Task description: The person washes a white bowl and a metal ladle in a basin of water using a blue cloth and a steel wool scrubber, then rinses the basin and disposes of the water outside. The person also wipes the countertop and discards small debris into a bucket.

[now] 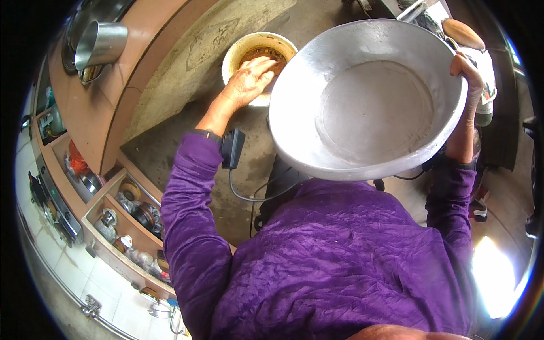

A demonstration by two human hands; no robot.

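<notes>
Gripped at its right rim by my right hand (466, 76), a wide metal basin (378, 112) is tilted so that its bare inside shows. My left hand (251, 81) reaches over a pale round bowl (235, 49), with its fingertips at the reddish-brown contents (265, 53). Whether those fingers hold any of it cannot be told. The basin's left edge overlaps the bowl's right side in the view. Black straps with a dark box (233, 148) and a cable sit at my left wrist.
A curved counter (142, 55) runs along the left, bearing a metal pot (102, 44). Below it, open shelves (95, 212) hold jars and containers. A gas stove (55, 204) lies at the far left. Bags and a brown oblong object (463, 34) are beyond my right hand.
</notes>
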